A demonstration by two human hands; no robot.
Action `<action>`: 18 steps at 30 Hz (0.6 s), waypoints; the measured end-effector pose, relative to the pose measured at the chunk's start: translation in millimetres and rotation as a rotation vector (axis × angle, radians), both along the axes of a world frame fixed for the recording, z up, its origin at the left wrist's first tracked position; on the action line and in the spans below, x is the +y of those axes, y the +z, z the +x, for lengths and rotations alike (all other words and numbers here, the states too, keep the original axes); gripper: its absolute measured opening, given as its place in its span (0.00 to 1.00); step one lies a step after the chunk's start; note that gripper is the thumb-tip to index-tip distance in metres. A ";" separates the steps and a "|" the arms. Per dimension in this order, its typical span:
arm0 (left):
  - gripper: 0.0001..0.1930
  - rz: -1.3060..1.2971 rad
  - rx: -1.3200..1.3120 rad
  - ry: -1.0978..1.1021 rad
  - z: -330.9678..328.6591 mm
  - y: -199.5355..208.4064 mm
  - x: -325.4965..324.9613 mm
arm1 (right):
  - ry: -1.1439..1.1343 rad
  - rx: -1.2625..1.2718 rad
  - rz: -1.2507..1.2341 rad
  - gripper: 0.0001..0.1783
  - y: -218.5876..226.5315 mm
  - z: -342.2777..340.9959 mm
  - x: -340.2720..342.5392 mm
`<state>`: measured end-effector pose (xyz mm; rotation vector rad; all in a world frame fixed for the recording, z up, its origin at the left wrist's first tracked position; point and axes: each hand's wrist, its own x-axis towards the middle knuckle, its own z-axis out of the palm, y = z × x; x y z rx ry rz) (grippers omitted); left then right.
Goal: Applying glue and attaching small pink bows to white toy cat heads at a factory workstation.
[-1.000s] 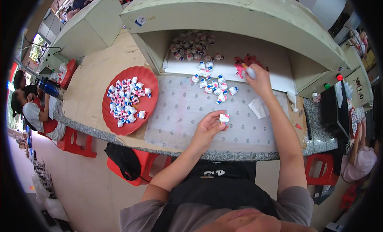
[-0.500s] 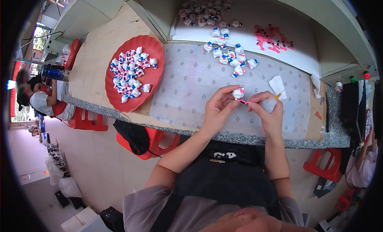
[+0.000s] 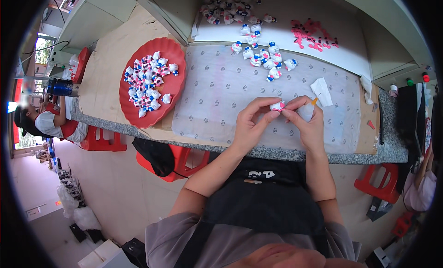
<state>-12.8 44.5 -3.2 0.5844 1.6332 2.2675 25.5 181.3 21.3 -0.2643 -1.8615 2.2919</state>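
Note:
My left hand point(image 3: 250, 125) pinches a small white figurine point(image 3: 277, 106) with pink on it between thumb and fingers, above the patterned sheet. At the figurine's right side the thumb and fingertips of my right hand point(image 3: 308, 128) press together and touch it, with a pink piece against the figurine. A pale, translucent squeeze bottle point(image 3: 306, 112) with an orange-yellow needle tip is tucked in the same right hand, its tip pointing up and away. Beyond my hands lie several white and blue figurines point(image 3: 265, 59). Pink pieces point(image 3: 314, 35) lie in a heap at the far right.
A red scalloped tray point(image 3: 177, 90) at the left holds many figurines. The white patterned sheet point(image 3: 207, 92) covers the table, with a folded tissue point(image 3: 322, 91) to the right. Cubby walls point(image 3: 170, 19) rise behind. Red stools point(image 3: 182, 162) stand below the granite edge; another person point(image 3: 50, 120) sits far left.
My right hand has moved slightly left, closing up to my left hand. The pink piece, held apart from the figurine before, is now against it.

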 end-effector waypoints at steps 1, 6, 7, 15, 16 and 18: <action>0.15 0.003 -0.008 -0.012 -0.5 -0.1 -1.3 | 0.007 0.020 -0.006 0.05 -0.3 0.7 -1.1; 0.12 0.091 -0.088 -0.020 1.8 6.0 -3.1 | 0.037 -0.024 -0.037 0.06 -3.8 2.4 -0.9; 0.12 0.105 -0.077 -0.023 1.4 5.8 -2.8 | 0.039 -0.024 -0.066 0.07 -2.8 1.4 -1.2; 0.12 0.154 -0.163 -0.064 3.2 4.2 -3.7 | 0.055 0.008 0.041 0.12 2.0 2.1 -0.6; 0.11 0.165 -0.138 -0.045 3.0 3.1 -2.8 | 0.095 -0.001 0.104 0.14 1.6 2.1 0.5; 0.11 0.174 -0.117 -0.026 2.6 2.8 -3.7 | 0.111 0.019 0.108 0.15 0.1 1.6 1.7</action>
